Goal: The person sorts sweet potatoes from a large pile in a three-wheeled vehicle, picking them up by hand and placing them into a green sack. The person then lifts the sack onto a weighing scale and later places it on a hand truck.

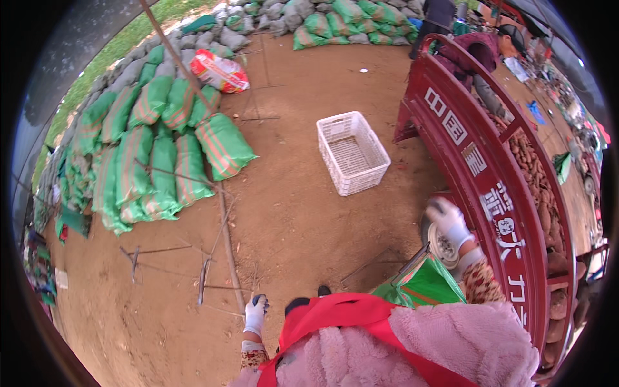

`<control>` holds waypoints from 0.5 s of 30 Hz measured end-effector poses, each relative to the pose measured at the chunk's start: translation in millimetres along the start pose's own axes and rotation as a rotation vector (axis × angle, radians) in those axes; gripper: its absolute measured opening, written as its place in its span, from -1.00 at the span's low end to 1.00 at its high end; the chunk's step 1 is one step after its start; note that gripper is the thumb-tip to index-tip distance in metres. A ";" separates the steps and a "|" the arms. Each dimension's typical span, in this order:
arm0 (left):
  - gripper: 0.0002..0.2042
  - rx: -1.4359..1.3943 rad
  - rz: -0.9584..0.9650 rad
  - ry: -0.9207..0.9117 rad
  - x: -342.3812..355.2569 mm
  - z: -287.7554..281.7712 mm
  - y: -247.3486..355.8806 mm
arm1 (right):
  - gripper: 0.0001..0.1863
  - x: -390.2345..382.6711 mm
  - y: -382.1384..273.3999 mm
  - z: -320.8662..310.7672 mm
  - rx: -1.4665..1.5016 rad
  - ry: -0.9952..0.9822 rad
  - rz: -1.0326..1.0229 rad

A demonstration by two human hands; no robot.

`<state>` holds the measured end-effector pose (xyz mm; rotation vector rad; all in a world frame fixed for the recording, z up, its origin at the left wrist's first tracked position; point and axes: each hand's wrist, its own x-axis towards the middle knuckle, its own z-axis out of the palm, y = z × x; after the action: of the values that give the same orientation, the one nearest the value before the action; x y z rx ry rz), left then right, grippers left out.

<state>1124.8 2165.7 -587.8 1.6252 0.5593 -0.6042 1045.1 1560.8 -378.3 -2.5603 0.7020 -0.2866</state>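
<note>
My left hand [256, 313], in a white glove with dark fingertips, hangs low over the dirt ground near a thin metal frame [204, 278]. Its fingers are slightly apart and nothing shows in them. My right hand [449, 222], gloved the same way, is raised beside the red side panel of a cart [474, 161], above its wheel [443, 248]. The fingers there are curled in; whatever they may hold is hidden. Just below my right forearm a green woven sack [429, 284] hangs with its mouth spread on a metal stand [412, 259].
A white plastic crate [353, 155] stands on the ground ahead. Filled green sacks [155, 164] are piled at left, with a red and white sack [219, 71] behind. Reddish-brown sweet potatoes [538, 184] fill the cart. A person [483, 55] bends over its far end. A long pole [229, 245] lies at left.
</note>
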 end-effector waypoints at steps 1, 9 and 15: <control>-0.82 0.016 0.015 0.011 20.1 4.6 9.7 | -0.50 25.1 7.1 -19.9 -0.042 0.106 0.018; -0.84 0.058 0.120 -0.145 170.6 51.3 110.5 | -0.23 225.1 25.9 -170.0 -0.964 0.719 0.135; -0.87 0.120 -0.041 -0.224 294.9 68.8 209.6 | -0.05 326.9 31.4 -210.0 -0.903 0.542 0.523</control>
<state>1478.6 2076.2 -637.5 1.6347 0.3987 -0.8520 1242.7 1284.9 -186.5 -2.9395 2.0476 -0.5944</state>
